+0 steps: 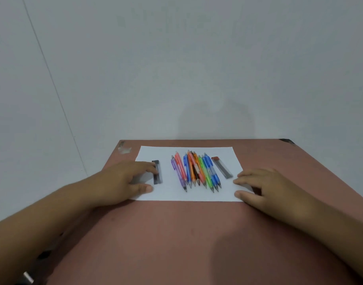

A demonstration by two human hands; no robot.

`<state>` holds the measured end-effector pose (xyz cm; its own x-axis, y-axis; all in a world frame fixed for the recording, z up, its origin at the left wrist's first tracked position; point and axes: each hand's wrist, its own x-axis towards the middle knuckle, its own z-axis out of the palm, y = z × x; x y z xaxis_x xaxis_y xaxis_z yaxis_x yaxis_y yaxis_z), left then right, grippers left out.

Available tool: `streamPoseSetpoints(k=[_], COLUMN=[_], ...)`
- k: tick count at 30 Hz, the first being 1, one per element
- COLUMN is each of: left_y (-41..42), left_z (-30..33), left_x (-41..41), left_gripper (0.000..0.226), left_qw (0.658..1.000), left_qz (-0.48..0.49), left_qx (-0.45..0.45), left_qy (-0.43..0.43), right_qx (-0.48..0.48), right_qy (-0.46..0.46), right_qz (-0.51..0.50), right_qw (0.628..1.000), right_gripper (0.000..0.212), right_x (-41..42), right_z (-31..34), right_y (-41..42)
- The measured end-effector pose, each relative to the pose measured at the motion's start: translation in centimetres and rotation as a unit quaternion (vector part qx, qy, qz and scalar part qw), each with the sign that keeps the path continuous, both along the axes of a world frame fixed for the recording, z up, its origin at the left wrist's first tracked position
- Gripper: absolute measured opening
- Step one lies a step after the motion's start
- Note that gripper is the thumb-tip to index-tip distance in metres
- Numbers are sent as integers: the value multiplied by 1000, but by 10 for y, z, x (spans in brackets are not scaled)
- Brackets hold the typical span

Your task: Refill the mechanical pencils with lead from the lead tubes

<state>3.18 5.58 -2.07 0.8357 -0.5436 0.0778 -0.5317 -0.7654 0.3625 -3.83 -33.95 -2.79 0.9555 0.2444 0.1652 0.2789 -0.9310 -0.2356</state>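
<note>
Hands lie flat, fingers relaxed: left hand (126, 179) fingertips touch the black lead tube (157, 172); right hand (265, 187) rests on the white paper sheet's (166, 194) right edge, gripping nothing. Mechanical pencils (197, 171) lie bunched mid-sheet, the red-capped lead tube (222, 167) just beside them, on the reddish-brown tabletop (176, 233).

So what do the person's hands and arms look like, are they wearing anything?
Both arms are bare as far as the head view shows: no sleeves, gloves, watch, bracelets or rings appear on the left hand or the right hand. Each shows a thumb with a short, plain nail. The picture is a bit blurry, so tiny marks cannot be told.
</note>
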Motion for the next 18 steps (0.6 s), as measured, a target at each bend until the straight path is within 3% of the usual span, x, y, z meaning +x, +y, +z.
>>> streamPoseSetpoints(k=[7,18], left_y=[-13,-19], left_z=[2,2], left_x=[51,53], left_gripper=[43,49], left_qw=[999,1000], left_qz=[21,15], left_qx=[20,17], left_qy=[19,12], right_qx=[56,76], right_qy=[-16,-8], right_qz=[-7,-21], right_qw=[998,997], right_gripper=[33,35], right_x=[44,53], right_z=[3,-4], right_y=[-4,-12])
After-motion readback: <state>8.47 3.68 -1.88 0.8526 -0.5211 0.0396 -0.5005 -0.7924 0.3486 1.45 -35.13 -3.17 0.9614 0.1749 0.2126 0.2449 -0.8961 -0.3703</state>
